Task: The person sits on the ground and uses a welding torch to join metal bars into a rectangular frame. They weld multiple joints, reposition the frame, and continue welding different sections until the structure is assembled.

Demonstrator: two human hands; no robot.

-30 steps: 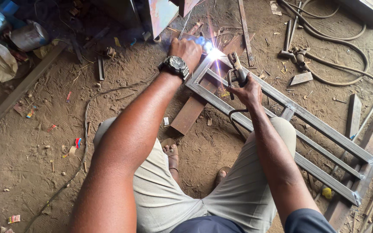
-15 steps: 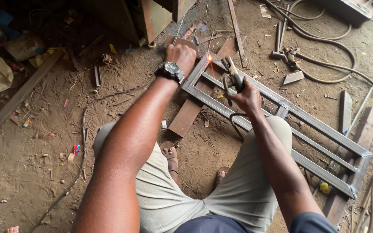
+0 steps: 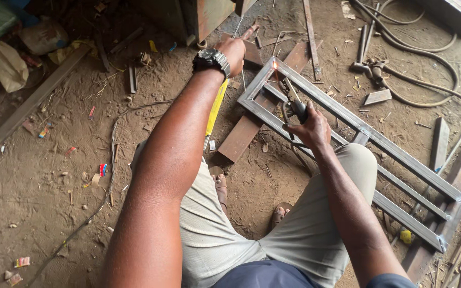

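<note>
Packed dirt floor [image 3: 54,202] of a workshop, littered with scraps, wrappers and offcuts; hoses [image 3: 428,48] coil at the upper right. A rectangular steel frame [image 3: 358,133] of welded bars lies flat on the floor, resting on a rusty plate [image 3: 246,133] and wooden blocks [image 3: 454,160], running from upper centre to lower right.

The right hand [image 3: 310,128] is clenched around the dark handle of an electrode holder [image 3: 297,109]; the rod [image 3: 289,88] rises from it to the frame's near corner, where a small orange glow [image 3: 275,65] shows at the tip.

The left hand [image 3: 236,50], with a black wristwatch [image 3: 212,58] on the wrist, is extended beyond the frame's corner and closed; a thin object protrudes past the fingers, but what it grasps cannot be told. A yellow strip [image 3: 215,106] lies beneath that forearm.

The person squats, in light trousers [image 3: 305,234], sandalled feet [image 3: 220,181] on the dirt.
</note>
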